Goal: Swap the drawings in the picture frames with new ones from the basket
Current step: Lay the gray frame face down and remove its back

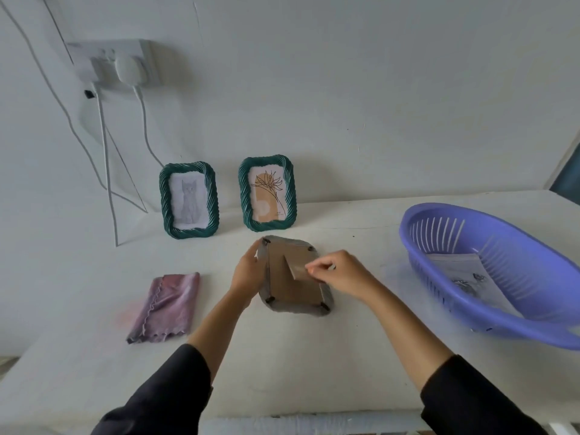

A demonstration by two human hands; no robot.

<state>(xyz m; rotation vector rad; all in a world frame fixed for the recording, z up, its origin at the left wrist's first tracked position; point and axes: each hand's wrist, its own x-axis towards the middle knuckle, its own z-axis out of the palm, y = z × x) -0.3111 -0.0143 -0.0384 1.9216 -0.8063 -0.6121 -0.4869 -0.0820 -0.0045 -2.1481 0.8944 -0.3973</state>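
A third picture frame (290,296) lies face down on the white table, its brown cardboard back up with black clips at the corners. My left hand (249,273) grips its left edge. My right hand (337,271) pinches the cardboard stand flap (296,266) on the back. Two green twisted-rim frames stand upright against the wall: the left frame (188,200) shows a grey cat drawing, the right frame (267,193) a flower line drawing. A purple plastic basket (489,312) at the right holds paper drawings (467,277).
A folded pink cloth (166,306) lies on the table (361,356) left of my hands. A wall socket (119,65) with a plug and white cables (108,171) hangs at the upper left, behind the cat frame. The table's front edge runs along the bottom.
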